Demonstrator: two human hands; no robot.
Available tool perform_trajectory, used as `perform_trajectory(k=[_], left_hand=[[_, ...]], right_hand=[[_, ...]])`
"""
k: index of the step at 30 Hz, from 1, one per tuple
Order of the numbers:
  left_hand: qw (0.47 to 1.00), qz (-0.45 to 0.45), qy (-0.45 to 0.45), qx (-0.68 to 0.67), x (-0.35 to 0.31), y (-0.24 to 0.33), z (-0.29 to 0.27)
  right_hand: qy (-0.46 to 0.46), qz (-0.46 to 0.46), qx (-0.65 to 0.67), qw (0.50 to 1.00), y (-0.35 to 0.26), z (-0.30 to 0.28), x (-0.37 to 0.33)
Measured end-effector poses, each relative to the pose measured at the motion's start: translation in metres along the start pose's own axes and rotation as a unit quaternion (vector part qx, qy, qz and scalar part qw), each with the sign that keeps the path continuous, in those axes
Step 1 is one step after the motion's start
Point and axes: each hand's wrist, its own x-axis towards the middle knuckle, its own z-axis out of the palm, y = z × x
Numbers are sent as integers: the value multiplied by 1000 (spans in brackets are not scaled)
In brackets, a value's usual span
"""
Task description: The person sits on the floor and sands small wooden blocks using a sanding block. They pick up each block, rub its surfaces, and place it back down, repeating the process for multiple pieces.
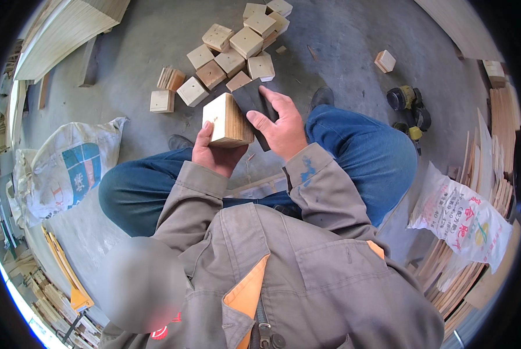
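Note:
In front of my body, my left hand [216,157] grips a pale wooden block [218,121] from below, thumb on its near left side. The block's layered edges face right, and a small mark shows on its pale face. My right hand [288,129] pinches a dark, flat sheet that looks like sandpaper [250,98] between thumb and fingers. That sheet stands against or very close to the block's right side; the exact contact is hard to see. Past both hands, a loose heap of similar wooden blocks [230,62] lies on the concrete floor.
One block [385,61] lies apart at right, near a black and yellow-green power tool [410,106]. White printed sacks lie at left [51,168] and right [467,218], the latter on stacked wood strips [441,285]. A yellow-handled tool [77,294] is at lower left.

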Motion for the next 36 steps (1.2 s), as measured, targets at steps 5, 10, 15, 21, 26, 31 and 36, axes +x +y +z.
perform_trajectory(k=[5,10,15,21,26,31,36], left_hand=[[999,28,22,-37,7,6,-4],[998,46,-2,-35,19,12,-18],[998,-34,39,31,0,-2,0],[999,-14,39,8,3,-2,2],[1000,-7,-9,-18,14,9,-15],[997,-31,37,53,0,-1,-1],[1000,-1,21,3,6,4,-5]], right_hand=[[-119,-79,-7,990,-23,2,-19],[-140,-114,17,983,-35,1,-21],[-9,-42,-14,999,1,-3,1],[-45,-81,-31,995,-14,-4,-13],[-118,-135,-10,984,-29,0,-18],[0,-36,-40,999,4,-5,2],[-54,-133,-73,987,-13,-5,-14]])
